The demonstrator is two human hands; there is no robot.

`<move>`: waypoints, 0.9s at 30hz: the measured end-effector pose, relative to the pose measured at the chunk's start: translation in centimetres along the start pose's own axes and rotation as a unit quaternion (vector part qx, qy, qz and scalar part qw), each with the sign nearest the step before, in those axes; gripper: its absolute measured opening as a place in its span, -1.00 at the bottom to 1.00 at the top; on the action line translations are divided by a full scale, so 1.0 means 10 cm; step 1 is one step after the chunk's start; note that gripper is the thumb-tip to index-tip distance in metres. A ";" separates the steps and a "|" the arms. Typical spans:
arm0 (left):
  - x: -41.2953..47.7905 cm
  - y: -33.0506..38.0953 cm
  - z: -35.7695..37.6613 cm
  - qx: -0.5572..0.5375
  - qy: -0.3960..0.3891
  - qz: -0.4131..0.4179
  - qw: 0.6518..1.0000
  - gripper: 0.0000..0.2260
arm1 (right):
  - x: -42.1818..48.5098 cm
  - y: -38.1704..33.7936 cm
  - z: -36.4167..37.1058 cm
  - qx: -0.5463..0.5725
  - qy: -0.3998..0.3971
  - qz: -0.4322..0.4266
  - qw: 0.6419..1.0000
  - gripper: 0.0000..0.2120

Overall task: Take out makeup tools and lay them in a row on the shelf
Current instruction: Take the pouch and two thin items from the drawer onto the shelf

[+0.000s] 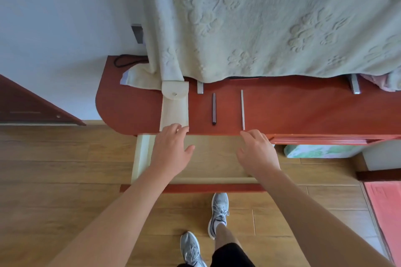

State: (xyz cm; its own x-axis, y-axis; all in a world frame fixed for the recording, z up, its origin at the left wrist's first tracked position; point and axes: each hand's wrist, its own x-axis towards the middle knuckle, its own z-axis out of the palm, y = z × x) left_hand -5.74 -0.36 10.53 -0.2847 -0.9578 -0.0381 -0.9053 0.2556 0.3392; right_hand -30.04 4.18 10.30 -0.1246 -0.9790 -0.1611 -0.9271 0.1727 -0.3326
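Observation:
A cream pouch (175, 109) with a snap flap lies on the red-brown shelf (303, 110), its near end at the shelf's front edge. To its right lie a dark brown stick-shaped tool (214, 109) and a thin silver tool (242, 109), side by side and apart. My left hand (171, 150) hovers over the open drawer with its fingertips touching the pouch's near end. My right hand (258, 151) is spread, empty, its fingertips just short of the silver tool's near end.
A pale green towel (271, 19) hangs over the shelf's back. An open drawer (138, 158) juts out below the shelf toward me. A black cable (128, 60) lies at the back left. My feet stand on the wooden floor; a pink mat (386, 208) lies to the right.

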 end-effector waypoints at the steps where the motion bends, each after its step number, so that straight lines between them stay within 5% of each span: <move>1: -0.13 -0.07 0.00 0.009 -0.004 0.004 1.000 -0.50 | -0.11 -0.01 0.05 -0.005 -0.004 0.006 1.000 -0.68; 4: -0.52 -0.26 0.04 0.035 -0.029 0.006 0.999 -0.47 | -0.44 -0.02 0.21 -0.025 -0.023 0.018 0.999 -0.75; 14: -1.10 -0.65 0.15 0.065 -0.074 -0.010 0.995 -0.49 | -0.98 0.01 0.50 -0.039 -0.060 0.015 0.997 -0.51; 27: -1.10 -0.62 0.26 0.029 -0.123 -0.018 0.992 -0.68 | -0.98 0.10 0.68 -0.059 -0.043 0.005 0.997 -0.70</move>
State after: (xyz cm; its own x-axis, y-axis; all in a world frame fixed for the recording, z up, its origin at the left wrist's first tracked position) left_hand 2.20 8.95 6.40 -0.3147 -0.9070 -0.2800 -0.9305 0.2366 0.2795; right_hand -27.34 14.69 5.28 -0.1083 -0.9637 -0.2439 -0.9615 0.1639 -0.2204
